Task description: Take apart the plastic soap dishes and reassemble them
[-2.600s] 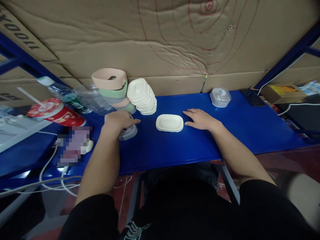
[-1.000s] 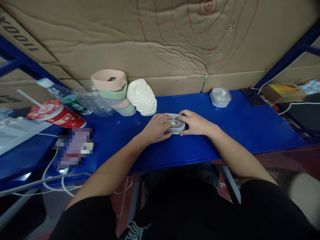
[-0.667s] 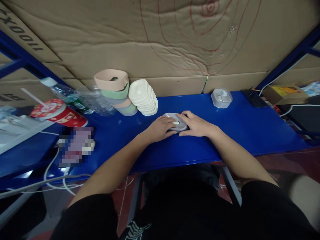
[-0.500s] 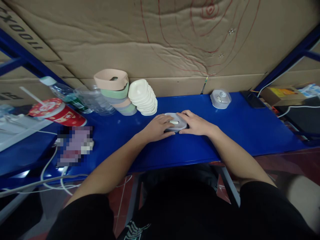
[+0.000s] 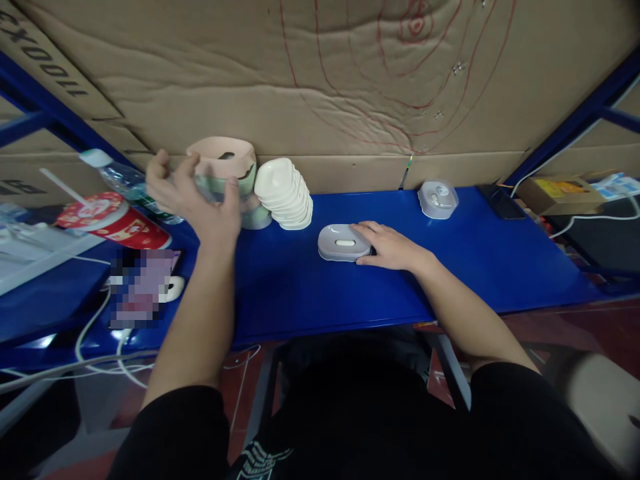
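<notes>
A shallow grey oval plastic dish [image 5: 329, 253] with a pale slot-shaped piece at its centre lies on the blue table. My right hand [image 5: 393, 247] grips the dish's right end, fingers along the far side and thumb at the near side. Raised at the left, my left hand [image 5: 200, 200] is empty, its fingers spread and slightly blurred. It is in front of a stack of pink, green and grey plastic shells [image 5: 230, 152] and hides part of it; whether it touches them I cannot tell. Beside them leans a stack of cream-coloured dishes [image 5: 285, 190].
A clear-walled container [image 5: 439, 200] stands at the back right, near a dark phone-like object [image 5: 503, 201]. To the left are a red drink cup [image 5: 133, 223] with a straw, a plastic bottle [image 5: 123, 180], a pixelated item [image 5: 143, 290] and white cables. Cardboard [image 5: 225, 60] walls the back.
My left hand has let go of the grey dish and moved left and up to the pastel stack, its fingers spreading. My right hand stays at the dish.
</notes>
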Action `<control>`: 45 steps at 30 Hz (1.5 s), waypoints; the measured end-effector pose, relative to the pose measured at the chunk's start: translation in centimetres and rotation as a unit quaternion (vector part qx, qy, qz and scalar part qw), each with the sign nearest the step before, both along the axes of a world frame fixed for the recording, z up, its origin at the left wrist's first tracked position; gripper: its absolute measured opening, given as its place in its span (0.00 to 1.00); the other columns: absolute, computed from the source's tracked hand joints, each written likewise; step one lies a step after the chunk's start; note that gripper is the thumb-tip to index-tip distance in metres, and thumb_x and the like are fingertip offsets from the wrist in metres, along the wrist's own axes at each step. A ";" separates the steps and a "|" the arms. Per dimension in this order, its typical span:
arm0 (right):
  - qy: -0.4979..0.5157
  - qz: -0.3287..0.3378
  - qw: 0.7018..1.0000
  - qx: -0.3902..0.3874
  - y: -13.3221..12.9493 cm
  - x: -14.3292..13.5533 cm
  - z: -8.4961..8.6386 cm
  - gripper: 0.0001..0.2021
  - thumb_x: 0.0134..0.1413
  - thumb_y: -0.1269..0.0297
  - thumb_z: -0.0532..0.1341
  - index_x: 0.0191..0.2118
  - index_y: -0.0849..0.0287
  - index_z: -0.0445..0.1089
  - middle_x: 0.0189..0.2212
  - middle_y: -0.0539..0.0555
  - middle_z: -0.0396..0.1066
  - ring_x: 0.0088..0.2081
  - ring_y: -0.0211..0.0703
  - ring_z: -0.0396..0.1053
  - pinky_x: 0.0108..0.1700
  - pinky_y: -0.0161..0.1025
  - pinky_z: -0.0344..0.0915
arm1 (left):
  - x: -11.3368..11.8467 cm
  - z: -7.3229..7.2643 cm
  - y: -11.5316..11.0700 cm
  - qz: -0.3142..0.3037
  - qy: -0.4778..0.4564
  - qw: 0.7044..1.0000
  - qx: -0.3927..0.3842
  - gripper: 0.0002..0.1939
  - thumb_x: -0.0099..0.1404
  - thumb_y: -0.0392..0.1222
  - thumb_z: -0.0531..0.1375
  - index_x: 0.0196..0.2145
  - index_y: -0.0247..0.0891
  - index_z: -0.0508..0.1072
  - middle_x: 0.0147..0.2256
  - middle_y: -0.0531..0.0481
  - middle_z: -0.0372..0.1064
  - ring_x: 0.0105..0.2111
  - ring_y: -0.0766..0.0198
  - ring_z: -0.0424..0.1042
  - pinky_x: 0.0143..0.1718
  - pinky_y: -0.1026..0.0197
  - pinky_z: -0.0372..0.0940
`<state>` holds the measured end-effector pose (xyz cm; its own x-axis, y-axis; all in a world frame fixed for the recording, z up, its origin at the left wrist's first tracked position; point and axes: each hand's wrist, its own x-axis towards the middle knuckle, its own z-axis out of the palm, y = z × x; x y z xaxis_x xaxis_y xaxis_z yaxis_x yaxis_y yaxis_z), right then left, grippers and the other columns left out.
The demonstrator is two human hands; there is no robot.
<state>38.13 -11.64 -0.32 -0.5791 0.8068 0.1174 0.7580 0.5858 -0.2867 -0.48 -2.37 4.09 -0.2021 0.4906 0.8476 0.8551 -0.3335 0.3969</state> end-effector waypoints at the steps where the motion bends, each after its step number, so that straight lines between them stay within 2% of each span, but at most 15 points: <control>1: 0.002 0.001 1.000 0.000 0.0 0.0 0.0 0.46 0.65 0.43 0.68 0.78 0.60 0.53 0.73 0.72 0.60 0.69 0.71 0.65 0.68 0.67 0.67 | -0.6 0.2 0.0 0.009 -0.007 1.000 -0.008 0.33 0.66 0.48 0.68 0.65 0.34 0.69 0.69 0.34 0.55 0.71 0.44 0.54 0.72 0.37 0.46; 4: 0.001 -0.003 1.000 -0.006 -0.2 -0.1 0.2 0.46 0.65 0.44 0.68 0.78 0.59 0.53 0.73 0.71 0.60 0.69 0.71 0.65 0.69 0.67 0.66 | -2.5 0.4 0.4 0.067 -0.050 0.996 -0.039 0.23 0.72 0.41 0.60 0.62 0.32 0.69 0.70 0.32 0.54 0.72 0.43 0.53 0.73 0.34 0.42; 6: -0.009 -0.010 1.000 -0.014 -0.3 -0.2 0.5 0.45 0.65 0.45 0.68 0.78 0.60 0.53 0.74 0.72 0.59 0.70 0.72 0.64 0.69 0.68 0.65 | -3.7 0.3 1.0 0.107 -0.092 0.987 -0.083 0.21 0.68 0.34 0.61 0.58 0.32 0.71 0.72 0.31 0.52 0.73 0.40 0.50 0.72 0.31 0.39; 8: -0.021 -0.016 0.999 -0.022 -0.5 -0.3 0.8 0.45 0.65 0.46 0.68 0.78 0.61 0.53 0.75 0.73 0.57 0.71 0.73 0.63 0.70 0.69 0.65 | -4.6 0.0 1.6 0.116 -0.111 0.978 -0.136 0.24 0.61 0.30 0.64 0.56 0.32 0.71 0.73 0.29 0.50 0.75 0.37 0.47 0.72 0.30 0.37; 11: -0.031 -0.021 0.999 -0.030 -0.6 -0.4 1.0 0.45 0.65 0.46 0.68 0.78 0.61 0.53 0.75 0.74 0.56 0.72 0.74 0.62 0.70 0.70 0.63 | -5.2 -0.6 2.3 0.110 -0.103 0.973 -0.173 0.27 0.58 0.32 0.69 0.56 0.31 0.71 0.74 0.30 0.51 0.75 0.34 0.47 0.72 0.31 0.38; 16: -0.034 -0.025 0.998 -0.035 -0.7 -0.5 1.0 0.44 0.66 0.46 0.68 0.78 0.59 0.54 0.76 0.73 0.55 0.73 0.74 0.61 0.71 0.72 0.62 | -5.2 -1.3 2.4 0.114 -0.089 0.970 -0.193 0.24 0.64 0.42 0.72 0.54 0.34 0.72 0.73 0.33 0.56 0.74 0.39 0.53 0.73 0.34 0.39; 23: -0.025 -0.021 0.999 -0.034 -0.7 -0.4 0.8 0.43 0.66 0.46 0.68 0.78 0.58 0.55 0.76 0.73 0.55 0.72 0.75 0.61 0.70 0.72 0.63 | -5.6 -2.1 2.9 0.099 -0.099 0.977 -0.159 0.19 0.69 0.47 0.69 0.51 0.36 0.72 0.68 0.38 0.65 0.73 0.49 0.57 0.74 0.38 0.33; 27: -0.021 -0.021 0.999 -0.036 -0.7 -0.3 0.7 0.43 0.65 0.47 0.68 0.77 0.59 0.56 0.76 0.73 0.55 0.72 0.75 0.62 0.69 0.72 0.64 | -5.9 -2.5 3.5 0.080 -0.108 0.982 -0.134 0.16 0.71 0.48 0.66 0.49 0.36 0.71 0.65 0.40 0.69 0.71 0.48 0.60 0.74 0.35 0.31; 29: -0.016 -0.018 0.999 -0.032 -0.6 -0.3 0.6 0.43 0.65 0.47 0.68 0.77 0.58 0.56 0.76 0.73 0.55 0.72 0.75 0.63 0.69 0.73 0.65 | -6.1 -2.5 3.9 0.068 -0.114 0.984 -0.121 0.13 0.71 0.44 0.66 0.48 0.36 0.70 0.63 0.41 0.70 0.70 0.48 0.61 0.74 0.36 0.35; 32: -0.017 -0.013 0.999 -0.024 -0.5 -0.2 0.3 0.43 0.65 0.46 0.68 0.78 0.58 0.55 0.76 0.73 0.55 0.71 0.75 0.63 0.68 0.72 0.65 | -6.6 -2.2 4.7 0.040 -0.138 0.985 -0.099 0.09 0.70 0.37 0.65 0.43 0.36 0.68 0.58 0.41 0.71 0.64 0.51 0.66 0.71 0.45 0.49; 34: -0.022 -0.013 0.999 -0.022 -0.4 -0.1 0.1 0.43 0.65 0.46 0.68 0.78 0.58 0.54 0.76 0.73 0.55 0.71 0.74 0.64 0.68 0.71 0.66 | -7.0 -2.0 5.2 0.005 -0.159 0.984 -0.084 0.07 0.71 0.34 0.63 0.40 0.36 0.66 0.56 0.43 0.71 0.60 0.55 0.68 0.69 0.49 0.54; 37: -0.021 -0.014 0.999 -0.019 -0.4 -0.1 0.1 0.43 0.65 0.45 0.67 0.78 0.57 0.54 0.76 0.72 0.55 0.70 0.74 0.65 0.67 0.70 0.67 | -7.6 -1.9 5.8 -0.029 -0.183 0.980 -0.076 0.07 0.73 0.31 0.60 0.38 0.36 0.64 0.56 0.44 0.69 0.61 0.57 0.66 0.71 0.49 0.53; 45: -0.008 -0.012 1.000 -0.018 -0.5 -0.1 0.3 0.46 0.65 0.46 0.68 0.79 0.60 0.51 0.75 0.74 0.57 0.70 0.76 0.65 0.66 0.72 0.68 | -7.6 -2.0 6.2 -0.030 -0.225 0.972 -0.058 0.04 0.73 0.30 0.61 0.40 0.31 0.67 0.61 0.39 0.68 0.64 0.57 0.66 0.72 0.50 0.52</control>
